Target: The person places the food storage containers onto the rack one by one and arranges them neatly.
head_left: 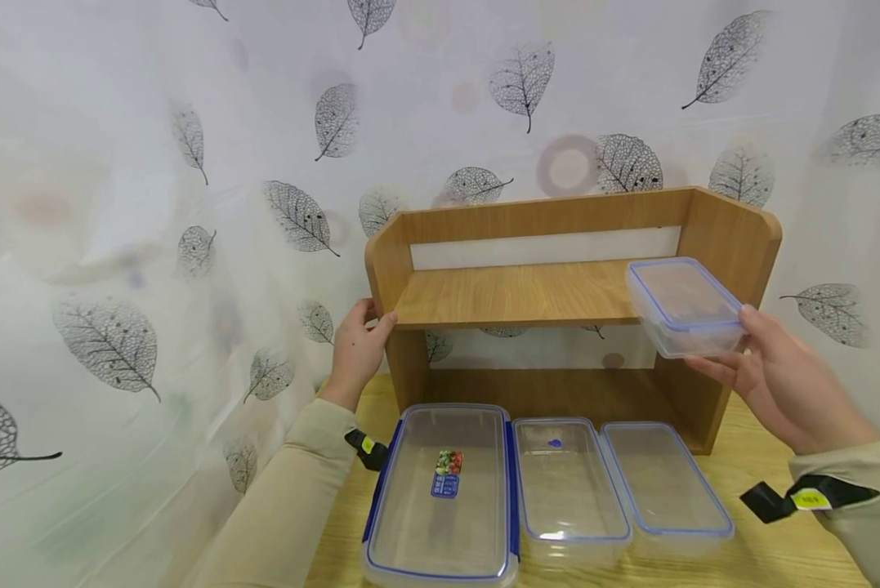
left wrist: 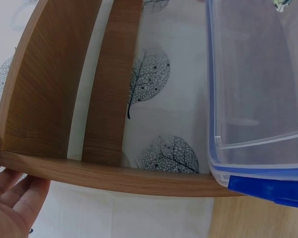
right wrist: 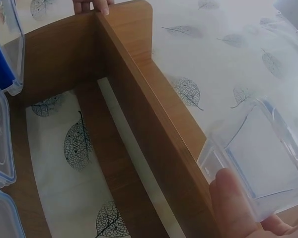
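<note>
My right hand [head_left: 792,384] holds a small clear food container [head_left: 685,294] with a blue-rimmed lid, thumb at its right edge and fingers underneath. The container is raised in front of the right end of a two-tier wooden shelf [head_left: 513,294], overlapping the upper board in the head view. At the shelf's left side panel, my left hand [head_left: 359,351] grips the edge, its thumb at the front of the upper board. In the left wrist view, the left hand's fingers [left wrist: 27,198] bend around the outside of the panel. The right wrist view shows the container [right wrist: 263,153] tilted beside the right thumb.
Three lidded containers stand in a row before the shelf: a large one with dark blue clips [head_left: 476,523], a medium one [head_left: 572,490] and a slimmer one [head_left: 667,482]. They rest on a light wooden table [head_left: 785,523]. A leaf-patterned curtain [head_left: 425,98] hangs behind and at left.
</note>
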A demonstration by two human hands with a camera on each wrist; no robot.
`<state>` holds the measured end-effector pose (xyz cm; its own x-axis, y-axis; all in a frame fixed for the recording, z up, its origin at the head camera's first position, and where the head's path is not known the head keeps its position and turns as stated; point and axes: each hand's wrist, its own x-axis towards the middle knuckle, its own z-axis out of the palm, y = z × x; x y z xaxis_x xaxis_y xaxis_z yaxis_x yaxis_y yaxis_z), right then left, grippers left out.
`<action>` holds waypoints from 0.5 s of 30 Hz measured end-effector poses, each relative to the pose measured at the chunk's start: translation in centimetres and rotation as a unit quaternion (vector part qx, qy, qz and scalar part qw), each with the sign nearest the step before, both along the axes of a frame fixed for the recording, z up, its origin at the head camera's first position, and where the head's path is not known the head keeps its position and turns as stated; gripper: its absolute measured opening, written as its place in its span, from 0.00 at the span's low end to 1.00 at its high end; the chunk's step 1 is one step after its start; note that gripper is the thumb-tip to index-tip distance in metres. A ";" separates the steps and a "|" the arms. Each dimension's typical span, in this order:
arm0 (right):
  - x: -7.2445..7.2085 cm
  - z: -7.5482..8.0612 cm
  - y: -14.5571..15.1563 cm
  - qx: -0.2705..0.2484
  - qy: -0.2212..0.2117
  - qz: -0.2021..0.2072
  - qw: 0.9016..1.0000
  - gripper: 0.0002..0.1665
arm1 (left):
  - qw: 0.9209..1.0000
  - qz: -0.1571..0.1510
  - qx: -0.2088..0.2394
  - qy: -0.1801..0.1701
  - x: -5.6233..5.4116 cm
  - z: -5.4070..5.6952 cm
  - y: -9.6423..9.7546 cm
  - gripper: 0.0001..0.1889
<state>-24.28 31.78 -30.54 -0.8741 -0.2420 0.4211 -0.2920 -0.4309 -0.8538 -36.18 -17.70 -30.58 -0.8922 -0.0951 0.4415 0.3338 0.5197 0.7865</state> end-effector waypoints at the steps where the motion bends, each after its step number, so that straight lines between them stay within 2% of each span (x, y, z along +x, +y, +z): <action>1: 0.0 0.1 -0.1 0.003 -0.002 -0.008 1.000 0.28 | 1.000 -0.002 0.001 0.001 0.0 0.0 0.0 0.24; 15: -0.6 1.4 -0.6 0.015 -0.044 -0.080 0.996 0.29 | 1.000 0.003 -0.008 0.003 0.2 0.1 0.0 0.24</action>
<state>-24.83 31.19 -29.09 -0.9355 -0.1072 0.3366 -0.2794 -0.3582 -0.8909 -36.02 -17.73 -30.47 -0.8888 -0.0934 0.4487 0.3358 0.5337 0.7762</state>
